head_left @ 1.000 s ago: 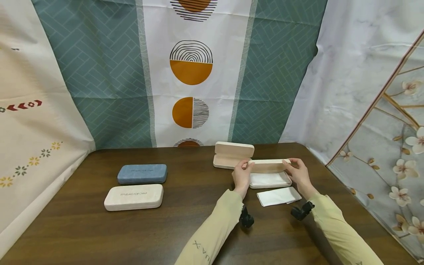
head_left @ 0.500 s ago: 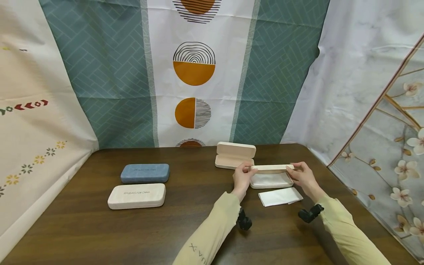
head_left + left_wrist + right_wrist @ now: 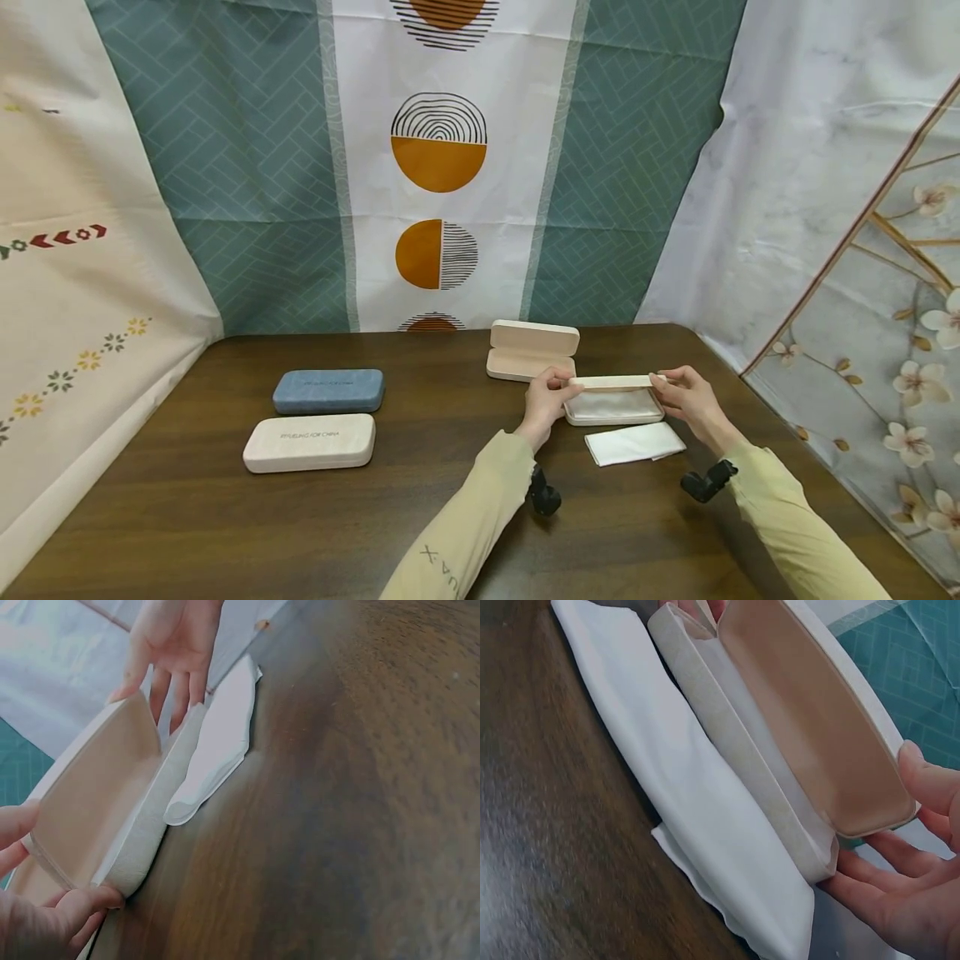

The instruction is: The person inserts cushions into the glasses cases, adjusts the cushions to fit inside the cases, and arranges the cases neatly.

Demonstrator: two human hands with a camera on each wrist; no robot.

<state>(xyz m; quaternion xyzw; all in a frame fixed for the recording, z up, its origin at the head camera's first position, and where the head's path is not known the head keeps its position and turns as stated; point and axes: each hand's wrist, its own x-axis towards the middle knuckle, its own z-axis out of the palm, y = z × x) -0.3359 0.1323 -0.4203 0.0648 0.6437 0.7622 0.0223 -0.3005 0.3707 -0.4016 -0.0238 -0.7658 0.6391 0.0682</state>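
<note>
A cream glasses case point(image 3: 576, 415) lies on the table with its lid point(image 3: 611, 382) tilted partway down over the base. Its lining point(image 3: 817, 735) is tan, and a folded white cloth point(image 3: 613, 405) lies inside. At the left end, my left hand point(image 3: 543, 404) pinches the lid, thumb and fingers also at the base's corner in the left wrist view. My right hand point(image 3: 696, 407) holds the lid's right end between thumb and fingers, other fingertips against the base point(image 3: 742, 750). Just in front of the case is another folded white cloth point(image 3: 633, 443).
Behind and left of my left hand stands a second cream glasses case point(image 3: 534, 339) with its lid up. Farther left lie a closed blue glasses case point(image 3: 328, 392) and a closed cream one point(image 3: 309, 443). Curtains hang behind the wooden table point(image 3: 420, 500).
Both hands have brought the case's lid from nearly upright to a lower forward tilt. In the last half second the lid has hardly moved. The cloth in front stays put.
</note>
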